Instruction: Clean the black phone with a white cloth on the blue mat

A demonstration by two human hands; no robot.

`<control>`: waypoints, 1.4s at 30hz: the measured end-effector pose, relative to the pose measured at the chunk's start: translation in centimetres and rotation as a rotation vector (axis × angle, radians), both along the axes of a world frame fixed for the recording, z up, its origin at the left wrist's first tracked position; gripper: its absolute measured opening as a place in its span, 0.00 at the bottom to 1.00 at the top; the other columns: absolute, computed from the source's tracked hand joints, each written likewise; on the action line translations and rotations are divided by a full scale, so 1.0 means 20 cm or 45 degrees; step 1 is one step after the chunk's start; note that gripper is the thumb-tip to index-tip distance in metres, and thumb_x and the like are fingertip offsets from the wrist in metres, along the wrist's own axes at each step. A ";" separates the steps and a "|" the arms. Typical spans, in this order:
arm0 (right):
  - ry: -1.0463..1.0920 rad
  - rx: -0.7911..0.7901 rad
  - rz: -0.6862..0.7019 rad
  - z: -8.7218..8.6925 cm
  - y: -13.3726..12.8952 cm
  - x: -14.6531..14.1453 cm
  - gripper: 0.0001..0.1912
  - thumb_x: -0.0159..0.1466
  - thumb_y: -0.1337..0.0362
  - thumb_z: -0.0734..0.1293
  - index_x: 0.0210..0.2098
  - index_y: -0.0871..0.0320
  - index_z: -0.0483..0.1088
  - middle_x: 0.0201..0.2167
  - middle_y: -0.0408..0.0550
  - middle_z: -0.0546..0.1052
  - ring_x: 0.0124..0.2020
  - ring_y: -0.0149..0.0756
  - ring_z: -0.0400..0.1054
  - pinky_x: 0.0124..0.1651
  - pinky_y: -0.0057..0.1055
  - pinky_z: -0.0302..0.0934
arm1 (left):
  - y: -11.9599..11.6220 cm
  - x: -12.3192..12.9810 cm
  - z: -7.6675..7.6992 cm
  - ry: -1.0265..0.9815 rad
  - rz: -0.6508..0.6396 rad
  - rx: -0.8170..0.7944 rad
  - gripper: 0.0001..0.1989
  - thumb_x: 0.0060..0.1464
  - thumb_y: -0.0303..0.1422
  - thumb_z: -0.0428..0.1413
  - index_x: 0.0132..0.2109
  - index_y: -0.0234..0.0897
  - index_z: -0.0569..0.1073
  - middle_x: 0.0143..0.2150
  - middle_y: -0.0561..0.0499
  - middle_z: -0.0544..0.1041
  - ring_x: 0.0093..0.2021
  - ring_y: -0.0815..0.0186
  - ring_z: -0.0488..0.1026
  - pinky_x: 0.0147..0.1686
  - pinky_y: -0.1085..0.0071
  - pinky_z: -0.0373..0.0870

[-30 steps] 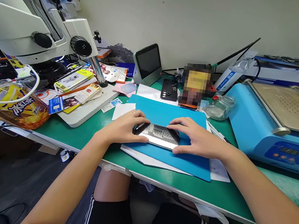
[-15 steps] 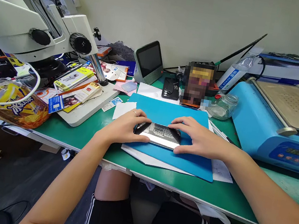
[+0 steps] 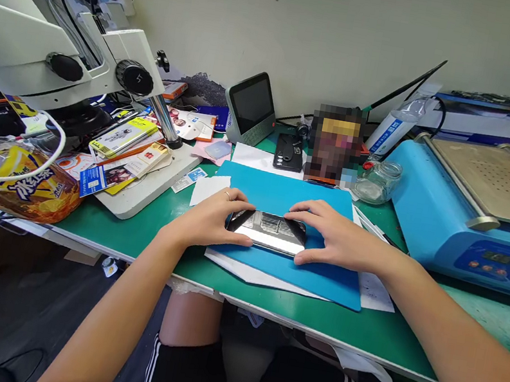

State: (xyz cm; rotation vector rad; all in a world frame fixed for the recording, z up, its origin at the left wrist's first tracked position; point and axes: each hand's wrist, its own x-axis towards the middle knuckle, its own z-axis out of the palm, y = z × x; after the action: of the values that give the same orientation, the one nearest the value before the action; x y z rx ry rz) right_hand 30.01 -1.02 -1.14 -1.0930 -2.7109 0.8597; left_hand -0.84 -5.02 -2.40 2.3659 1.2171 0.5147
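Observation:
A smartphone (image 3: 268, 231) lies sideways on a blue mat (image 3: 308, 281), its glossy black face turned up and mirroring bright reflections. At its left end, my left hand (image 3: 218, 217) grips it with the thumb on the near edge and the fingers on the far edge. My right hand (image 3: 330, 235) holds the right end in the same way, thumb near and fingers far. White paper sheets (image 3: 246, 273) stick out from under the mat. Behind the mat lies a black phone or phone case (image 3: 289, 152) with several camera rings.
A white microscope (image 3: 74, 69) rises at the left, papers and cards (image 3: 123, 159) on its base. A snack bag (image 3: 17, 180) lies beside it. At the back stand a smart display (image 3: 250, 107), a glass jar (image 3: 378, 182) and a water bottle (image 3: 402, 121). A blue heating plate (image 3: 457, 212) occupies the right.
The camera view has shifted very slightly. Both hands keep their hold on the smartphone, which stays in place on the mat.

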 end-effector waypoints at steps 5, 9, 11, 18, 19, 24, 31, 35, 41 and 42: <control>0.015 0.013 -0.009 0.00 0.00 0.00 0.46 0.54 0.33 0.72 0.66 0.45 0.67 0.65 0.54 0.66 0.65 0.63 0.58 0.64 0.58 0.58 | 0.00 0.00 0.00 -0.024 0.000 -0.001 0.30 0.56 0.50 0.65 0.62 0.45 0.74 0.57 0.44 0.71 0.58 0.52 0.71 0.60 0.57 0.69; -0.011 0.008 -0.010 0.00 0.00 0.00 0.46 0.54 0.33 0.72 0.67 0.45 0.66 0.66 0.54 0.65 0.66 0.62 0.57 0.63 0.57 0.58 | -0.01 0.01 0.00 -0.027 0.008 -0.015 0.30 0.57 0.50 0.65 0.62 0.44 0.74 0.57 0.44 0.72 0.58 0.52 0.71 0.61 0.57 0.68; -0.021 0.009 -0.007 0.00 0.00 0.00 0.46 0.54 0.33 0.72 0.66 0.46 0.66 0.66 0.55 0.65 0.66 0.62 0.57 0.64 0.56 0.58 | -0.01 0.01 0.01 -0.027 0.010 -0.018 0.30 0.57 0.50 0.65 0.62 0.43 0.74 0.57 0.44 0.71 0.58 0.52 0.71 0.61 0.57 0.68; 0.103 0.067 0.038 0.00 -0.03 -0.01 0.40 0.59 0.35 0.69 0.65 0.47 0.68 0.65 0.56 0.67 0.64 0.61 0.60 0.63 0.58 0.58 | -0.01 0.01 0.00 -0.045 0.014 -0.016 0.29 0.56 0.48 0.66 0.61 0.45 0.74 0.57 0.45 0.72 0.58 0.52 0.71 0.60 0.57 0.69; 0.127 0.074 0.053 -0.01 -0.03 -0.02 0.37 0.61 0.36 0.69 0.63 0.47 0.69 0.65 0.56 0.67 0.65 0.61 0.60 0.63 0.58 0.58 | -0.01 0.01 0.00 -0.048 0.018 -0.015 0.29 0.56 0.48 0.66 0.61 0.45 0.74 0.57 0.45 0.72 0.57 0.52 0.71 0.59 0.56 0.70; 0.168 0.145 0.126 -0.01 -0.06 -0.05 0.29 0.61 0.37 0.69 0.53 0.48 0.76 0.68 0.56 0.64 0.68 0.61 0.56 0.65 0.59 0.57 | -0.01 0.02 0.00 -0.046 0.032 -0.009 0.28 0.55 0.46 0.67 0.61 0.45 0.74 0.57 0.45 0.72 0.57 0.52 0.72 0.59 0.56 0.70; 0.117 0.216 0.186 -0.02 -0.10 -0.12 0.32 0.62 0.37 0.68 0.55 0.52 0.75 0.74 0.59 0.56 0.73 0.63 0.46 0.69 0.63 0.50 | -0.01 0.02 0.00 -0.040 0.023 -0.015 0.29 0.55 0.47 0.67 0.61 0.43 0.74 0.57 0.45 0.72 0.57 0.53 0.71 0.60 0.57 0.69; 0.161 0.247 0.166 -0.01 -0.10 -0.12 0.29 0.61 0.36 0.68 0.48 0.52 0.78 0.72 0.58 0.60 0.72 0.63 0.50 0.68 0.61 0.52 | -0.01 0.03 0.01 -0.032 0.025 -0.005 0.29 0.55 0.47 0.67 0.60 0.43 0.74 0.56 0.45 0.72 0.57 0.53 0.71 0.59 0.57 0.69; 0.109 0.232 0.182 0.00 -0.10 -0.12 0.30 0.62 0.36 0.68 0.48 0.54 0.77 0.72 0.61 0.59 0.72 0.62 0.50 0.68 0.60 0.52 | -0.02 0.03 0.01 -0.037 0.032 -0.024 0.29 0.56 0.47 0.66 0.60 0.41 0.74 0.56 0.44 0.72 0.57 0.53 0.71 0.58 0.58 0.69; 0.101 0.234 0.181 0.00 -0.10 -0.12 0.30 0.61 0.36 0.68 0.49 0.54 0.77 0.72 0.61 0.59 0.73 0.62 0.49 0.68 0.61 0.52 | -0.02 0.03 0.01 -0.037 0.029 -0.027 0.29 0.56 0.47 0.66 0.61 0.41 0.74 0.56 0.44 0.72 0.57 0.53 0.71 0.58 0.57 0.69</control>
State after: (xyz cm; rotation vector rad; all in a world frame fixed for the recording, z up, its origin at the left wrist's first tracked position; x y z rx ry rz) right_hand 27.56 -2.95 -1.11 -0.8217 -2.7615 0.6401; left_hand -0.16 -5.35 -2.14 2.3217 1.2323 0.5389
